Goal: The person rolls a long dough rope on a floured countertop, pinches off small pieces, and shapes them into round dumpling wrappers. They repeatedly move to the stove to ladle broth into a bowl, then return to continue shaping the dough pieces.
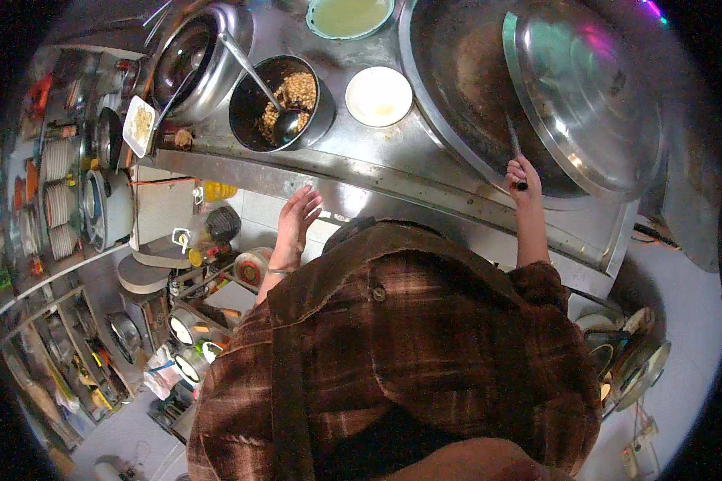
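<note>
Over the big wok (467, 104) at the right, my right hand (523, 175) is closed round the dark handle of a slim utensil (514, 138). The utensil's far end dips into the wok, and its kind cannot be made out. A large shiny metal lid (594, 96) leans across the wok's right side. My left hand (300, 210) hangs just off the counter's front edge, fingers stretched out, holding nothing. Nearest to it on the counter are a dark pot (241, 120) of brown, bean-like food with a metal ladle (253, 70) in it and a small white bowl (379, 96).
A wide metal basin (237, 28) and a small white tray of food (139, 127) sit at the counter's left. At the far edge is a green-rimmed bowl of pale liquid (349, 18). Shelves with stacked plates (58, 160) line the left; pans (642, 369) stand low at right.
</note>
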Motion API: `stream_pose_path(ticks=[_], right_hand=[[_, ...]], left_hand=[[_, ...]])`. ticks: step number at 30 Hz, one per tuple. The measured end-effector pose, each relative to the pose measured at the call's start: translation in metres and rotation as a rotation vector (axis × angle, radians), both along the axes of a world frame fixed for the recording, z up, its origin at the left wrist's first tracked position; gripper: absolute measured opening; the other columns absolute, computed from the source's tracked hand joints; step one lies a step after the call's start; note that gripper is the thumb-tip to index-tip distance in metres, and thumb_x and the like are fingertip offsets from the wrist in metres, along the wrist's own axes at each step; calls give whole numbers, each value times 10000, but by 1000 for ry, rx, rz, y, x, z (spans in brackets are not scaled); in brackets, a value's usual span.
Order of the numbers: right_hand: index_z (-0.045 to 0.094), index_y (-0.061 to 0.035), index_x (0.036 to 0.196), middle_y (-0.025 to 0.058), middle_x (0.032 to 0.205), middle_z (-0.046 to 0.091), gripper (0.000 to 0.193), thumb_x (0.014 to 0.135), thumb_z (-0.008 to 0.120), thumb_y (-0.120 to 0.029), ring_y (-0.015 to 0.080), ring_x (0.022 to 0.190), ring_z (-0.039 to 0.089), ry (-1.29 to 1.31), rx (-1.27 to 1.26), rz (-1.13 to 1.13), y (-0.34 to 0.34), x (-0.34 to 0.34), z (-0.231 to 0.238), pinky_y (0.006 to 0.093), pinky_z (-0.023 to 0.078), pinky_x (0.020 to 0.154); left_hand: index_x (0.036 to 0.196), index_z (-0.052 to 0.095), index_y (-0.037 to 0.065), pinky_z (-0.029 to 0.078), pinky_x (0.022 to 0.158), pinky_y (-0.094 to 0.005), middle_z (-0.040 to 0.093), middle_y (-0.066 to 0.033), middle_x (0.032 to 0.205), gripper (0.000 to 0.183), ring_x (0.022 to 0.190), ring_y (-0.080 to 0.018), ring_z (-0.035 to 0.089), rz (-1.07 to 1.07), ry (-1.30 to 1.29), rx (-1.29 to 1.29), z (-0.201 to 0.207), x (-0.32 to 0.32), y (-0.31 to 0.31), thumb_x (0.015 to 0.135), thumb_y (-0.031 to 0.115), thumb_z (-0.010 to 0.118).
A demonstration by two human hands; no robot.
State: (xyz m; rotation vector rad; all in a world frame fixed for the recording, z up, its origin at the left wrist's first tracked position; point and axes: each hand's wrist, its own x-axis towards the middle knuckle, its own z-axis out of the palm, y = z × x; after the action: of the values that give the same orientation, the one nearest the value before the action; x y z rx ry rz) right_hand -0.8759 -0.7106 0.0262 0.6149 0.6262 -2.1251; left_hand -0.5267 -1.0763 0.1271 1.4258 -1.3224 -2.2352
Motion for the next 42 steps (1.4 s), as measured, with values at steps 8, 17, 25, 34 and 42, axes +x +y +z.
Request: stream_pose_path(ticks=[8,17,25,34,42], right_hand=[[426,-49,980,27,714,444,73,959,433,-119,39,448,389,-61,-241,-31,18,64,32,194,357,375],[384,-82,1238,32,718,406,285,955,417,-92,37,434,378,56,-170,-18,14,101,83,182,344,346],[359,-99,1279,60,763,460,361,934,464,-90,55,467,394,217,166,84,7,110,97,208,345,388],[377,-98,1239,36,743,430,297,948,432,-82,58,470,403,80,31,-3,11,115,100,199,344,379],[377,-89,1279,20,746,405,318,964,408,-114,23,425,367,158,-29,77,11,136,156,173,321,332]], left_hand=[[1216,496,29,438,943,-360,566,-119,1189,353,1088,-219,550,-26,10,19,-3,-1,-3,911,206,517],[1252,486,41,447,915,-344,581,-101,1175,373,1073,-193,558,-56,57,32,-16,0,-10,913,194,509],[1247,495,52,450,913,-333,583,-95,1177,359,1056,-170,564,-91,89,61,-21,3,-11,908,170,507],[1248,485,52,456,919,-334,582,-104,1178,362,1054,-179,566,-81,97,81,-27,10,-13,909,175,514],[1209,495,34,465,894,-329,598,-108,1145,326,1028,-184,586,-76,90,71,-23,8,-11,909,161,509]])
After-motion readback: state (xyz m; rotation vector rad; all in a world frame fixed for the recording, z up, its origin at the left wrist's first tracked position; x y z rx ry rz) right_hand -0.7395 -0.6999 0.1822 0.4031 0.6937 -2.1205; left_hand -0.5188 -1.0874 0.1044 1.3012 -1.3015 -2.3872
